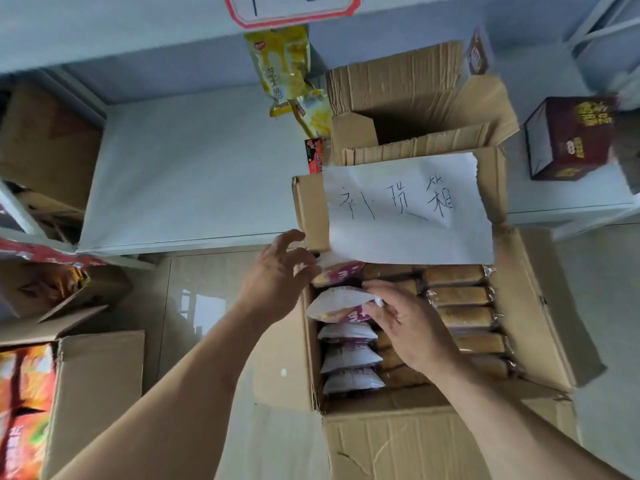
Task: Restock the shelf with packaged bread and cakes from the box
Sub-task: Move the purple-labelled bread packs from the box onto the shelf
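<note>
Both forearms rise from 6 o'clock toward the open cardboard box [388, 441]. Right hand [412, 332], palm down, curls its fingers [375, 308] round the edge of a white-and-purple packet [337, 304] lifted above the box's left row. Left hand [277, 277], at 9 o'clock of the box, pinches another packet [341, 271] beneath the paper label [405, 209]. Wrapped brown cakes [457, 296] fill the right rows. At 11 o'clock the pale shelf [180, 174] lies bare up to its front edge.
</note>
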